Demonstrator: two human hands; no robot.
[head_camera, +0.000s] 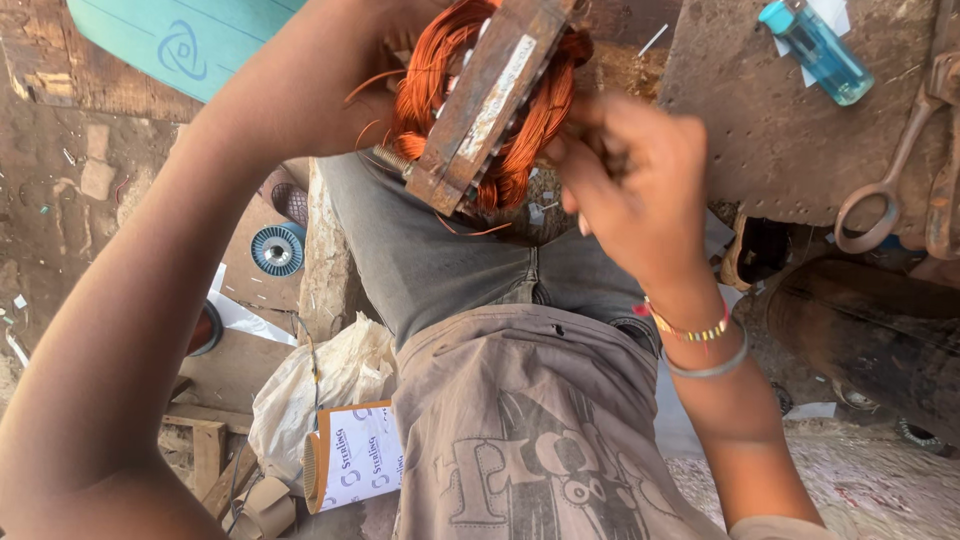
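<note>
The right hand (635, 185) has its fingers curled together against the edge of the copper winding (520, 130), and whether something thin is pinched in them cannot be told because the fingertips are blurred; its wrist carries a beaded bracelet (690, 328) and a plain metal bangle (712, 366); just to the left of that hand a rusty stator core (480, 105) wound with orange wire sits tilted over the person's lap, a threaded bolt (392, 160) sticking out of its lower corner; the left hand is hidden behind the stator, only the left forearm (170, 280) showing, so its grip cannot be told; below the left forearm lie a white plastic bag (320, 385) and an orange-and-white box (355, 455); beyond the right hand, on the rusty metal worktop (770, 130), rest a blue lighter (820, 48) and a ring spanner (885, 185); beyond the left forearm lies a teal sheet (175, 40).
</note>
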